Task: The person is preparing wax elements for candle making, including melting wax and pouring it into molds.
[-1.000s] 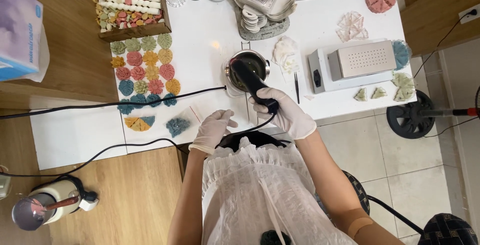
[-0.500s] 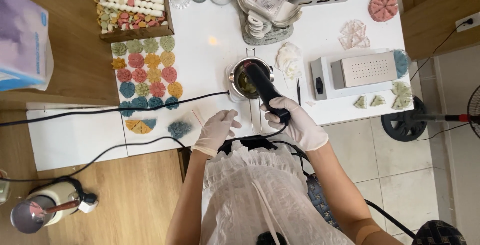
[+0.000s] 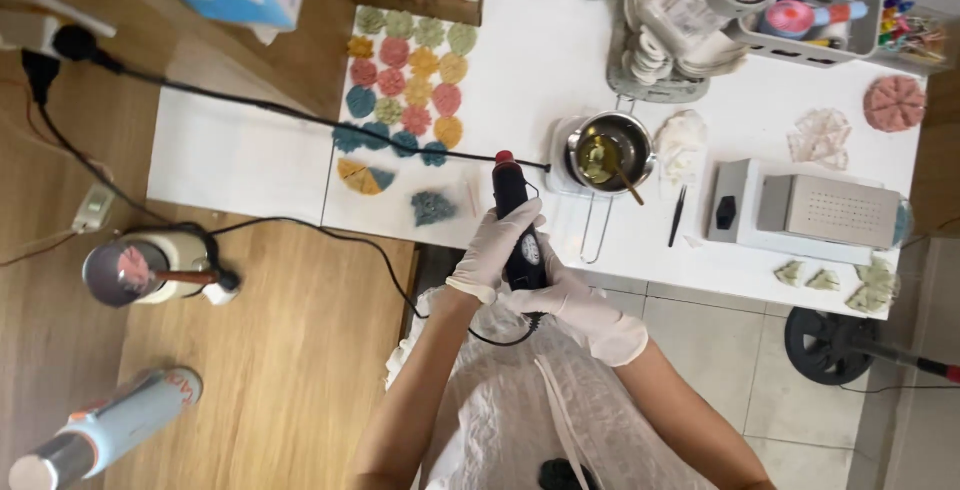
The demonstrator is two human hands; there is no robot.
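White table (image 3: 560, 60), hands (image 3: 520, 270) around black tool (image 3: 515, 215)

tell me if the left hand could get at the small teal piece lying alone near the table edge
Probably yes. The teal piece lies uncovered just beside the left hand, nothing between them. But both hands grip the black tool, so the left would have to let go first.

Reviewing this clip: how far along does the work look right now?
Done: rows of coloured flower-shaped pieces lie finished on the white table. In hand: the left hand and right hand grip a black corded tool. Left: the small metal pot holds yellowish liquid, unpoured.
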